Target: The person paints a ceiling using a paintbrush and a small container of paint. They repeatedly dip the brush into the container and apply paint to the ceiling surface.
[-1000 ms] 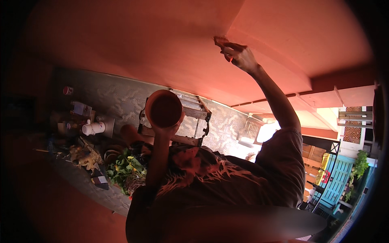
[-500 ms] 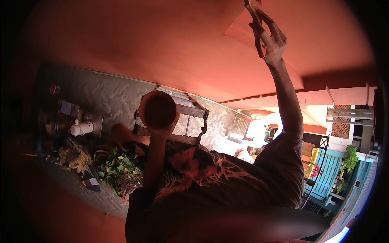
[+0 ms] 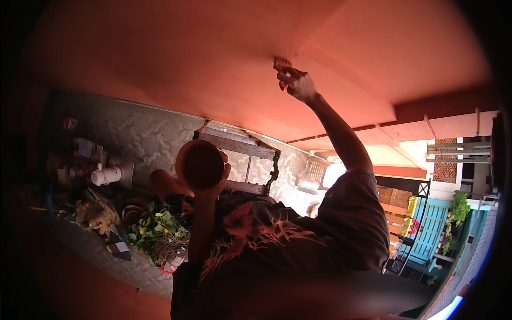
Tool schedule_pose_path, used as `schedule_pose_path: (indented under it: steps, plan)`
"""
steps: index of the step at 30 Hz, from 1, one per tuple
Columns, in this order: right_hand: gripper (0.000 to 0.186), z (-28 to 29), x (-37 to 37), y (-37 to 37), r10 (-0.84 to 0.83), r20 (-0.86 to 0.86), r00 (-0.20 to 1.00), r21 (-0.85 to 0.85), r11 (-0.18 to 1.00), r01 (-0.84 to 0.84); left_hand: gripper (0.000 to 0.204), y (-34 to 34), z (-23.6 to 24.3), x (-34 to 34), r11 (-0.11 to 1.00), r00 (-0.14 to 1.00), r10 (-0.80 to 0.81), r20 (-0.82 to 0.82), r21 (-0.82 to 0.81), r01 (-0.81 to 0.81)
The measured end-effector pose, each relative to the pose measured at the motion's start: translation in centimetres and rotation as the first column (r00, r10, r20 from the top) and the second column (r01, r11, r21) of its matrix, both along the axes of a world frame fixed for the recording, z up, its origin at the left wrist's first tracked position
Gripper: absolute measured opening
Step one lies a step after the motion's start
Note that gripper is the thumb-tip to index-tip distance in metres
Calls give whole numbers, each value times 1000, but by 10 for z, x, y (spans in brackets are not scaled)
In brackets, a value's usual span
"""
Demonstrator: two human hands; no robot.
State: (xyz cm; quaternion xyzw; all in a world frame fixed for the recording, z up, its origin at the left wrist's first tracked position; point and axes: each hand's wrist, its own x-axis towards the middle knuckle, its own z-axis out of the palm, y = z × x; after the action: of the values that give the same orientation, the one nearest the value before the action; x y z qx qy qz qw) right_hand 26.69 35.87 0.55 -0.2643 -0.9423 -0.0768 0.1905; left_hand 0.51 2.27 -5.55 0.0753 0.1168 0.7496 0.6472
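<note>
My right hand (image 3: 302, 87) is raised on a stretched arm and closed around a paintbrush (image 3: 282, 62). The brush's bristles meet the salmon-red painted wall (image 3: 229, 64), near a corner line in it. Lower and to the left, my left hand (image 3: 220, 184) grips a round reddish-brown cup (image 3: 200, 164) by its side. The cup's mouth faces me; its inside is dark, so its contents cannot be made out.
A wooden frame with dark curved metal sides (image 3: 240, 145) stands behind the cup. Leafy green plants (image 3: 157, 229), a white jug (image 3: 105, 175) and mixed clutter lie on the patterned floor at left. A turquoise slatted bench (image 3: 431, 224) is at the right.
My right hand has come down and left with the paintbrush, from the top edge to the wall's corner line. The cup in my left hand has shifted slightly down and left.
</note>
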Motion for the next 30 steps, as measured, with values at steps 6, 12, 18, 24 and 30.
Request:
schedule_pose_path:
  steps: [6,12,18,24,30]
  plan:
    - [17,170,-21,13,36,-324,945,364,927,89,88,2,3,0,997,957,-74,280,28,69]
    - [14,198,-26,13,155,-395,906,720,665,200,76,-10,-16,7,997,984,18,175,-76,-4]
    - [22,36,-34,9,-70,-142,987,457,880,128,57,-20,-19,-12,981,977,84,-197,-155,-116]
    - [27,-35,-36,-2,-36,35,999,8,999,36,68,-9,-13,-41,965,861,-241,447,204,164]
    - [30,128,-63,22,32,-328,944,341,936,87,70,-13,20,-35,985,885,-138,444,152,77]
